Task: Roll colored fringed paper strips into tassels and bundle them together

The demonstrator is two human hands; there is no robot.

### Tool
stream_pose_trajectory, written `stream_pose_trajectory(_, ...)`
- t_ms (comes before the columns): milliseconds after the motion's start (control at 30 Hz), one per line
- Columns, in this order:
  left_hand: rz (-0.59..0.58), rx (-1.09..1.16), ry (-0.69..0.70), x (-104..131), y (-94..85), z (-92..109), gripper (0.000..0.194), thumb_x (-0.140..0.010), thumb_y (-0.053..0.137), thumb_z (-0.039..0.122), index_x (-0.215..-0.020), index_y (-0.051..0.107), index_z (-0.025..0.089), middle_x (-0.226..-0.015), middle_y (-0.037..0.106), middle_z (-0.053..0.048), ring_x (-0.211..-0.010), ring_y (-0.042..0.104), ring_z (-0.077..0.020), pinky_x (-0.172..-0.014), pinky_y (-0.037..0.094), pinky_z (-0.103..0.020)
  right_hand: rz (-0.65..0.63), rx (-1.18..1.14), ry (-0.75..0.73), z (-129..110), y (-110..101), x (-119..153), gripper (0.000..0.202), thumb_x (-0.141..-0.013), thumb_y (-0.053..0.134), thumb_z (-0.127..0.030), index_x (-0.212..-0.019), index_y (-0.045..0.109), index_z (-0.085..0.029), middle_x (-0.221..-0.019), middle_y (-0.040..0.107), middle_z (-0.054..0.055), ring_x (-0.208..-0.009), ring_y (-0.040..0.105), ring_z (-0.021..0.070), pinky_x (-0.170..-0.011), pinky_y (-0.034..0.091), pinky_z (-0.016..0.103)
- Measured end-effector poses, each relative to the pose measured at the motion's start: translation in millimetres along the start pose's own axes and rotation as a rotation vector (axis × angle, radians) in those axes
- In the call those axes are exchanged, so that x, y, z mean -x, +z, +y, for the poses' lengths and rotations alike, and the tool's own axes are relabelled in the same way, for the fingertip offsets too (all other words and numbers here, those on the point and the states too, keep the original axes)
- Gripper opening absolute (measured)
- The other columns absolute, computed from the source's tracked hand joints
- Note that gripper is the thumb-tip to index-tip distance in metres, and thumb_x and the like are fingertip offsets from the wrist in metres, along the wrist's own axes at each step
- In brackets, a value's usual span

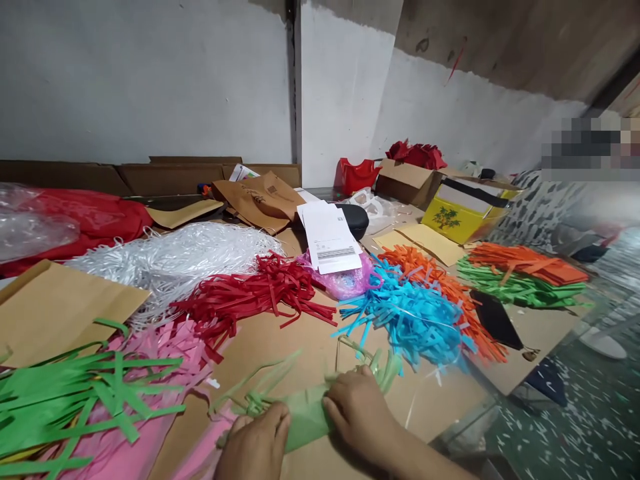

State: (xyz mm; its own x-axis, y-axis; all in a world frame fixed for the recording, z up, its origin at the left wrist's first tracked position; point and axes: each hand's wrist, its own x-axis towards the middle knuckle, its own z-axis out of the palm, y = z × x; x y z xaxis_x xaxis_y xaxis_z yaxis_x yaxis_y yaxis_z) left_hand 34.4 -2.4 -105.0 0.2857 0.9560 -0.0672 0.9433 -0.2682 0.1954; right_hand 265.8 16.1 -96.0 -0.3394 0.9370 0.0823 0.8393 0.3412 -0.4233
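A thin light green fabric piece (306,417) lies on the cardboard-covered table in front of me, with loose strips at both ends. My left hand (257,443) grips its left end, fingers curled and thumb along the edge. Closed over the right end is my right hand (360,407), and green strips stick out past its fingers. Under and beside my left hand is pink fabric (210,443). A pile of bright green strips (95,400) sits further left.
Beyond my hands lie bundles of red strips (255,290), blue strips (410,313), orange strips (530,263) and white cords (185,257). White papers (330,237) rest on a pink plastic bag (345,283). A black phone (495,320) lies right; a yellow box (453,213) stands behind. A person is at far right.
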Motion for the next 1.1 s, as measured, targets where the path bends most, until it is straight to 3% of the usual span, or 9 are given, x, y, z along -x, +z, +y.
stream_pose_trajectory(100,-0.068,-0.037,-0.115,-17,-9.6,12,0.034,-0.102,0.037,0.024,-0.095,0.069,0.026,-0.082,0.079,0.000,-0.081,0.072,-0.0253,-0.070,0.045,-0.032,0.049,0.016,0.007,0,12,-9,0.019,-0.092,0.058,-0.023,-0.074,0.063,-0.019,-0.082,0.070,0.003,-0.078,0.061,0.0195,-0.078,0.027,0.037)
stream_pose_trajectory(200,-0.059,-0.068,-0.146,-23,-5.8,13,0.034,-0.103,0.037,0.026,-0.094,0.070,0.025,-0.083,0.079,-0.002,-0.082,0.072,-0.0269,-0.071,0.044,-0.034,0.116,0.009,0.023,6,21,-11,0.019,-0.091,0.060,-0.023,-0.072,0.063,-0.019,-0.080,0.068,0.003,-0.079,0.059,0.0203,-0.078,0.025,0.037)
stream_pose_trajectory(400,-0.094,-0.122,-0.135,-25,4.2,9,0.035,-0.104,0.037,0.030,-0.096,0.071,0.025,-0.083,0.080,-0.004,-0.083,0.073,-0.0305,-0.072,0.046,-0.037,0.094,-0.037,0.071,11,16,-12,0.018,-0.090,0.064,-0.025,-0.073,0.063,-0.019,-0.082,0.068,0.002,-0.082,0.057,0.0200,-0.081,0.025,0.036)
stream_pose_trajectory(700,-0.053,-0.180,-0.119,-27,-0.2,6,0.032,-0.102,0.042,0.032,-0.093,0.071,0.026,-0.072,0.077,-0.003,-0.074,0.073,-0.0281,-0.064,0.045,-0.035,0.047,-0.032,0.125,10,18,-18,0.019,-0.090,0.069,-0.027,-0.074,0.064,-0.019,-0.083,0.070,0.002,-0.084,0.060,0.0209,-0.081,0.028,0.037)
stream_pose_trajectory(800,0.030,-0.182,-0.065,-25,-3.4,9,0.031,-0.103,0.041,0.026,-0.097,0.072,0.025,-0.087,0.078,-0.004,-0.087,0.071,-0.0260,-0.079,0.045,-0.040,0.165,-0.043,0.145,9,18,-16,0.012,-0.085,0.074,-0.026,-0.082,0.065,-0.019,-0.088,0.071,0.004,-0.085,0.061,0.0230,-0.084,0.032,0.039)
stream_pose_trajectory(867,0.155,-0.134,0.048,-24,-4.5,9,0.028,-0.098,0.047,0.015,-0.099,0.072,0.027,-0.103,0.076,-0.003,-0.102,0.066,-0.0243,-0.094,0.040,-0.043,0.312,-0.026,0.060,8,14,-10,0.012,-0.086,0.072,-0.024,-0.095,0.066,-0.020,-0.102,0.072,0.007,-0.098,0.061,0.0263,-0.094,0.032,0.045)
stream_pose_trajectory(933,0.250,-0.060,0.195,-23,-5.6,6,0.030,-0.090,0.054,0.005,-0.094,0.072,0.028,-0.105,0.073,0.000,-0.105,0.062,-0.0215,-0.097,0.036,-0.040,0.319,0.022,-0.163,10,7,-2,0.018,-0.091,0.068,-0.032,-0.106,0.065,-0.023,-0.121,0.070,0.008,-0.118,0.055,0.0299,-0.109,0.021,0.053)
stream_pose_trajectory(1033,0.255,-0.011,0.355,-19,-9.6,3,0.027,-0.082,0.060,0.003,-0.085,0.070,0.027,-0.093,0.072,0.003,-0.094,0.060,-0.0187,-0.097,0.034,-0.038,0.226,0.124,-0.468,19,-1,6,0.015,-0.095,0.065,-0.039,-0.097,0.065,-0.024,-0.130,0.068,0.002,-0.133,0.046,0.0290,-0.119,0.001,0.056)
stream_pose_trajectory(1100,0.247,-0.048,0.367,-15,-12.6,4,0.019,-0.079,0.065,0.011,-0.086,0.072,0.027,-0.090,0.072,0.003,-0.095,0.059,-0.0210,-0.103,0.030,-0.042,0.273,0.158,-0.504,27,-1,5,0.011,-0.098,0.062,-0.028,-0.088,0.063,-0.023,-0.125,0.070,-0.001,-0.131,0.048,0.0258,-0.120,0.001,0.055)
